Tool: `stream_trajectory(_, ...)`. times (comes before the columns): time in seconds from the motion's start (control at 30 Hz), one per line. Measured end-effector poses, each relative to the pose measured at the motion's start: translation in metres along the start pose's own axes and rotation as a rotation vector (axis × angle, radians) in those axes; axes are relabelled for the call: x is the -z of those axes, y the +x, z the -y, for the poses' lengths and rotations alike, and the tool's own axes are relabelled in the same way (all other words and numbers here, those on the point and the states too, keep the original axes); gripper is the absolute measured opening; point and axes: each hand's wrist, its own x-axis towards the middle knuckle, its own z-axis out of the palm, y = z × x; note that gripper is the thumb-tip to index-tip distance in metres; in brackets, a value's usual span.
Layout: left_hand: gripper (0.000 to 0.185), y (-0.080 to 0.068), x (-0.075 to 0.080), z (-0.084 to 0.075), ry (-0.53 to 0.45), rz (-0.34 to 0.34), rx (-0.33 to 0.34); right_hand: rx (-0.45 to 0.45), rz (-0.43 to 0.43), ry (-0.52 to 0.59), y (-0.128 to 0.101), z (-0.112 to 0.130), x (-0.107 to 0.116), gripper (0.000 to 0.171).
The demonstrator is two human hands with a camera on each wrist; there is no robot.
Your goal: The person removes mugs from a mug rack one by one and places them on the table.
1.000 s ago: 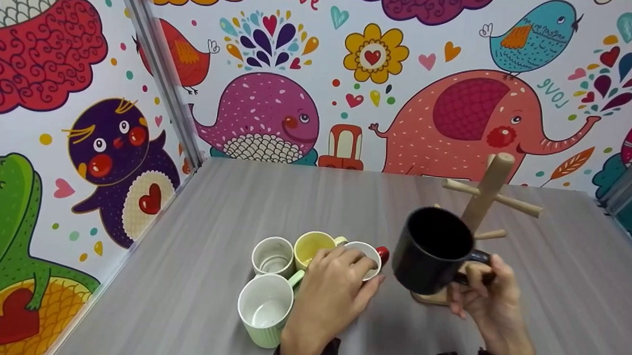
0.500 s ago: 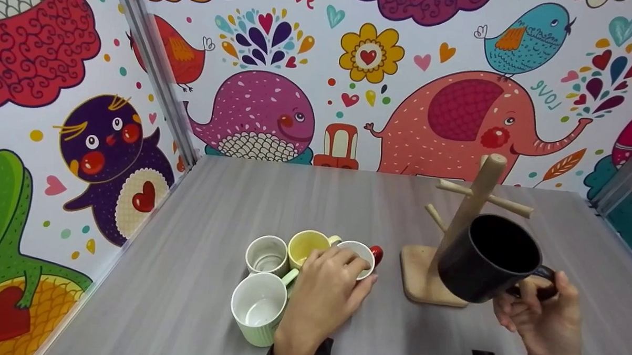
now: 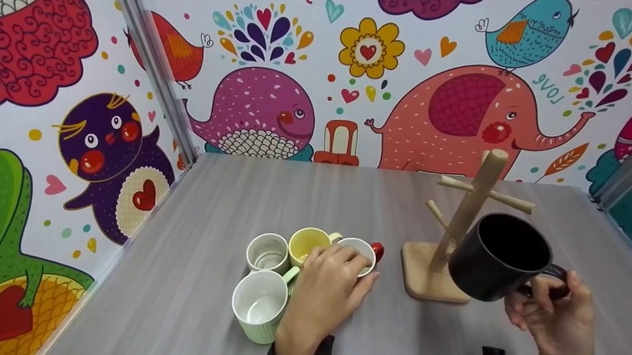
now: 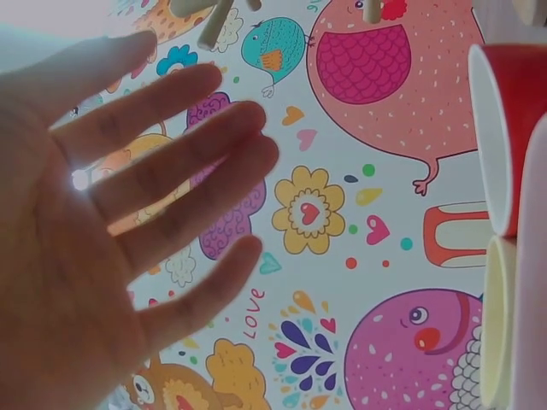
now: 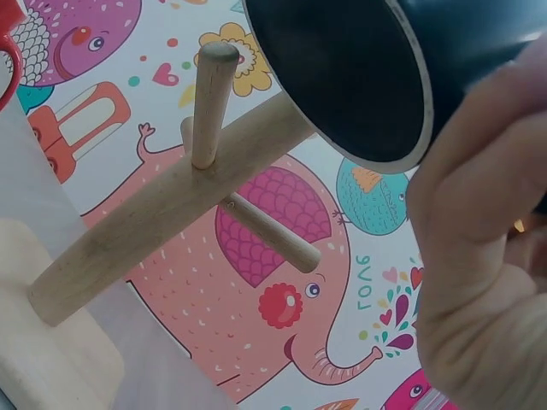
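My right hand (image 3: 558, 312) grips a black mug (image 3: 491, 267) by its handle, tilted, with its dark inside facing up. The mug is raised in front of a wooden mug tree (image 3: 464, 219) and overlaps its right side in the head view. In the right wrist view, the black mug (image 5: 359, 85) shows beside the tree's post. My left hand (image 3: 325, 285) hovers by a red mug with a white inside (image 3: 356, 246). Its fingers are straight and spread in the left wrist view, with the red mug (image 4: 513, 137) at the right edge.
Left of my left hand, a yellow mug (image 3: 306, 243), a white mug (image 3: 269, 249) and a pale green mug (image 3: 259, 309) stand close together on the grey table (image 3: 186, 278). Behind the table rises a wall (image 3: 416, 23) printed with cartoon animals.
My right hand has carried the black mug to the right, from the left of the mug tree's post to in front of its right side. My left hand has barely moved.
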Motion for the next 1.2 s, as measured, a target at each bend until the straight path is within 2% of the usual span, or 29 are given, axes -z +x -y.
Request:
stream_trajectory(0.43, 0.014, 0.000, 0.000, 0.001, -0.009, -0.001, -0.001, 0.001, -0.002, -0.037, -0.003, 0.003, 0.002, 0.053)
stream_trajectory(0.67, 0.014, -0.001, 0.001, 0.002, -0.008, -0.006, 0.007, 0.029, 0.040, -0.049, -0.005, 0.002, 0.006, 0.052)
stream_trajectory(0.93, 0.014, -0.001, 0.002, 0.002, -0.006, -0.010, 0.006, 0.023, -0.001, -0.090, -0.003, 0.003, 0.006, 0.053)
stream_trajectory(1.2, 0.013, 0.001, 0.004, 0.000, -0.035, -0.074, -0.016, 0.054, 0.074, -0.014, 0.001, 0.000, -0.004, 0.051)
